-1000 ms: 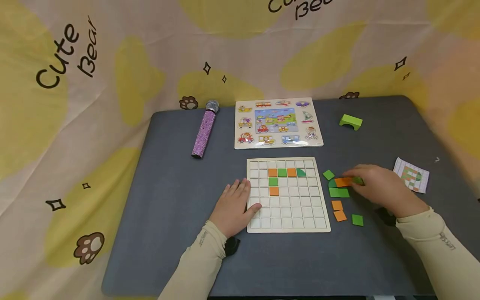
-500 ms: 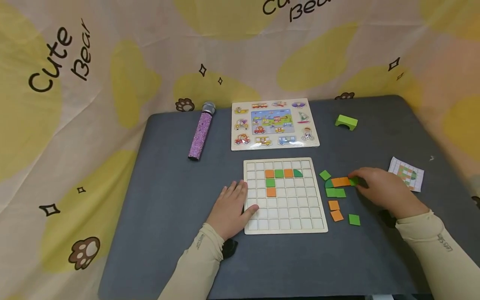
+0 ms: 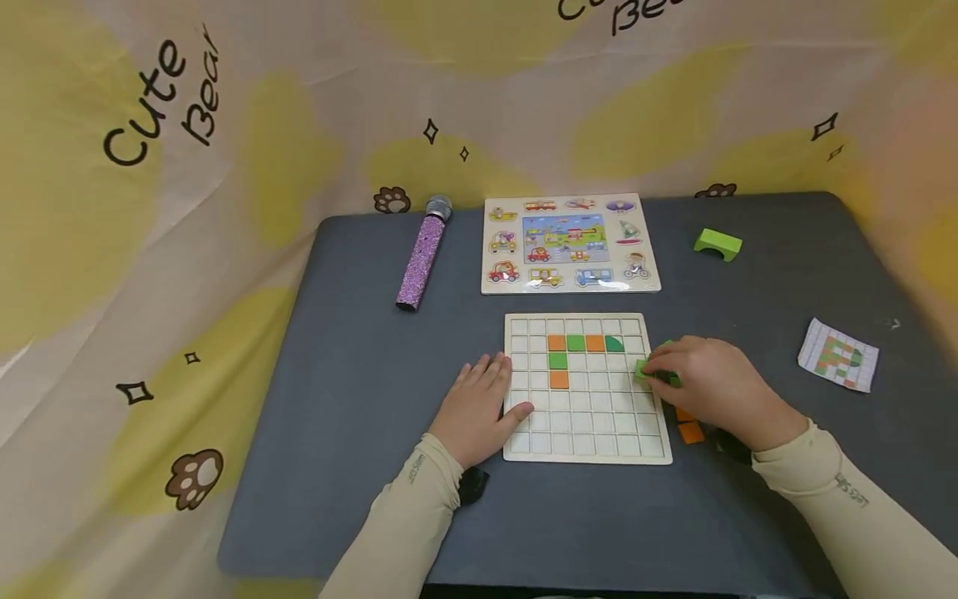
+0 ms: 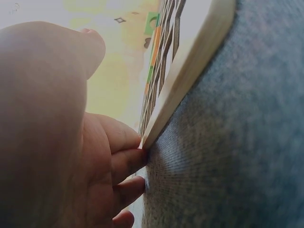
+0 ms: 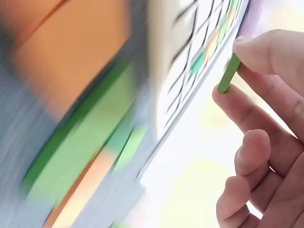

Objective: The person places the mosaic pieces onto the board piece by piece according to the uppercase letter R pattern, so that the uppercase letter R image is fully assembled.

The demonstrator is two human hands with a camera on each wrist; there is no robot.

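My right hand pinches a green square tile between thumb and fingertips, over the right edge of the white grid board. Set in the board are orange and green squares and a dark green quarter-round tile, forming a row and a short column. My left hand lies with fingers extended at the board's left edge, its thumb over the board. In the left wrist view its fingertips touch the board's side. Loose orange tiles lie right of the board; my right hand partly hides other loose tiles.
A printed pattern card lies to the right. Behind the board are a picture puzzle, a glittery purple microphone and a green arch block. A patterned cloth hangs behind the dark table.
My right hand has picked up the green tile from the right end of the loose row and carried it left to the board's edge. The left hand stays at the board; the head view has shifted slightly.
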